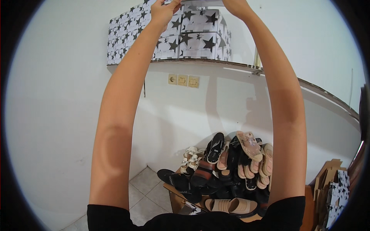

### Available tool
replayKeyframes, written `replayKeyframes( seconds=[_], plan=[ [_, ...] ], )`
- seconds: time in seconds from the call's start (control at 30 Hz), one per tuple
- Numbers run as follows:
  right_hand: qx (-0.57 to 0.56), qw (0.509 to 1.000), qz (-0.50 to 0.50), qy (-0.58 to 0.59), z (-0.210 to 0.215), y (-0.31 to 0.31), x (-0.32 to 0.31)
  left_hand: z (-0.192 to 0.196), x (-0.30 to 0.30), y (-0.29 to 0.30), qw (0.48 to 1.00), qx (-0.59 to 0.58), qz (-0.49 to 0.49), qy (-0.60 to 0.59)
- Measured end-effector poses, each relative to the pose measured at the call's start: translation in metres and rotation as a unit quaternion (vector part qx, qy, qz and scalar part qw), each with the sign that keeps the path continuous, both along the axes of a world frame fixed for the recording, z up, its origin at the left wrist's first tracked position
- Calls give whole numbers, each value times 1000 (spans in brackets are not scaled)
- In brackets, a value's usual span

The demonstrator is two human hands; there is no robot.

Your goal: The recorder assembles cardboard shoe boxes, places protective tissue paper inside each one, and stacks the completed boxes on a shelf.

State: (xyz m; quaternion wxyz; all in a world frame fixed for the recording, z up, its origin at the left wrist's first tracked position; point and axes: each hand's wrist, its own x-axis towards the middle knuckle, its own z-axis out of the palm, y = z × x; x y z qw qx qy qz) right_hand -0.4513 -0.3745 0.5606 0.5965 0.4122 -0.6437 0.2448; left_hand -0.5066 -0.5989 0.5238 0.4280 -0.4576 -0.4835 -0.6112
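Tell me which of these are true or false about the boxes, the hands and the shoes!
1. Both hands, left hand and right hand, reach up to the top star box. True.
2. The star-patterned boxes sit on the floor. False: they are stacked on a high shelf.
3. A pile of shoes lies below, by the wall. True.
4. The boxes are plain red. False: white with dark stars.
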Motion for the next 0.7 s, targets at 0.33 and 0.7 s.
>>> replayKeyframes(
  seconds=[0.33, 0.7],
  plan=[
    [-76, 984, -161, 19, 60, 19, -118, 48, -77, 9, 993, -8, 108, -40],
    [-197, 957, -196, -80, 49, 12, -133, 37, -119, 19, 893, -63, 412, 168]
  ],
)
